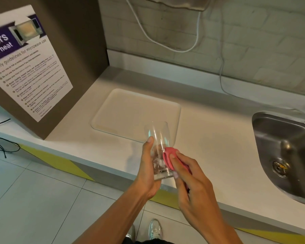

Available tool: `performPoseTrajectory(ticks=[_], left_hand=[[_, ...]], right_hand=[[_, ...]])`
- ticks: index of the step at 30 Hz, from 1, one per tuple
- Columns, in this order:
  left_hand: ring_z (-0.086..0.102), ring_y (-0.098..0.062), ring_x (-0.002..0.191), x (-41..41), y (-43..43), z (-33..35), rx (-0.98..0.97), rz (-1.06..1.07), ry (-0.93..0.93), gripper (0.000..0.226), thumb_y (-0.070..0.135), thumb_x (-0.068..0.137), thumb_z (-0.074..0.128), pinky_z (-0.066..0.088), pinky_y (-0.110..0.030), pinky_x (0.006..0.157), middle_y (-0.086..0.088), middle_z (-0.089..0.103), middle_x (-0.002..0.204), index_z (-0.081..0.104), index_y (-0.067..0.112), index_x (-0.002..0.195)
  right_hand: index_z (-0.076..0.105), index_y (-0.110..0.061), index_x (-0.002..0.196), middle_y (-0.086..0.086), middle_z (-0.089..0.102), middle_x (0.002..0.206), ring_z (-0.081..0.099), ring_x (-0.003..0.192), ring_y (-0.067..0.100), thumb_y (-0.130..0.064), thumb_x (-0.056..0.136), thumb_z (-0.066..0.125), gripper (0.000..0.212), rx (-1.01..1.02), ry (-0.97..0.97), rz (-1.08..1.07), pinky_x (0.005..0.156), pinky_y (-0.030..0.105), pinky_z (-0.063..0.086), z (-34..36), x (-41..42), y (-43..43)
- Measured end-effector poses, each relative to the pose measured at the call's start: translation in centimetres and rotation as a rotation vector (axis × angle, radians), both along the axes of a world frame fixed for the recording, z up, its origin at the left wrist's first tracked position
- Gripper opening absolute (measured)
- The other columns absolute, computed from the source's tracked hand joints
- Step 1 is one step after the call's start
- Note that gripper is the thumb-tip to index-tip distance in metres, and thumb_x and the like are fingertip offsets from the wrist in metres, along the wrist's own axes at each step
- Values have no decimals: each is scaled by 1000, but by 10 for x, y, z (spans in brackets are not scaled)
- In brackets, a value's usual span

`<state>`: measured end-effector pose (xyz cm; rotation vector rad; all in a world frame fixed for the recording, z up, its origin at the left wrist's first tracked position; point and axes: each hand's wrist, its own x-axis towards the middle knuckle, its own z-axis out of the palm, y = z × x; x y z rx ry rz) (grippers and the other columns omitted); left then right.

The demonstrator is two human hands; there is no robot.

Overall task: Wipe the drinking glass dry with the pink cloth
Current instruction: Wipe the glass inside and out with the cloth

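Pink cloth (169, 158), bunched in your right hand (192, 184), pressed the side of the drinking glass (158, 148) that your left hand (148, 171) gripped above the desk (209, 138) edge. Wiping looked midway; the upper wall and inside seemed left.

Bare forearms, silvery shoes (154, 228)

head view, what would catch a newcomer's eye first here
First the clear glass, held tilted in the left hand over the counter's front edge, with the right hand pressing a pink cloth to its side. Behind it a pale tray lies flat on the counter. A steel sink sits at right, a microwave safety poster at left.
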<state>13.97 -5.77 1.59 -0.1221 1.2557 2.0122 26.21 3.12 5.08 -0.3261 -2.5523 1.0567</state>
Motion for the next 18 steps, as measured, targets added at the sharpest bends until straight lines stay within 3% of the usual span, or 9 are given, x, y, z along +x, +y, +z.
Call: performPoseTrajectory(ticks=[3,5,8,12,15,18], left_hand=[[76,-45,103,3,-1,4,-108,52,41,94,78,80,61,61,-58,96,-31,77,111,69,-4,126],[74,-50,112,1,-3,3,-171,84,65,85,67,88,63,56,-66,102,-34,74,122,59,-3,137],[78,-42,104,-7,-9,3,-151,31,61,55,51,103,55,64,-54,90,-29,78,118,66,5,131],[82,-30,90,-6,-8,5,-172,36,66,66,65,91,55,64,-36,69,-20,84,104,71,11,124],[78,-31,89,1,-4,9,-208,43,52,70,68,97,51,62,-39,77,-19,82,102,71,4,120],[66,-37,92,11,-2,14,-168,-1,-13,79,71,86,51,54,-54,89,-24,73,100,68,1,121]], right_hand=[[47,-28,152,-7,48,152,47,140,11,-9,100,59,57,51,-22,2,110,34,48,-1,0,-1],[47,-25,152,-3,47,154,45,142,12,-4,97,64,62,104,-17,20,112,33,46,1,1,-2],[51,-18,149,6,52,150,52,137,22,2,87,75,70,198,-11,32,108,30,47,1,0,-4],[52,-17,149,9,55,147,52,134,24,-1,82,80,74,267,-6,86,105,33,50,-2,-2,-14],[42,-33,154,-10,45,153,47,135,4,-14,99,63,62,62,-40,25,110,25,46,2,-10,-10],[48,-35,150,-18,51,142,53,121,-9,-20,105,50,47,-160,-26,-99,96,3,43,16,-34,11]])
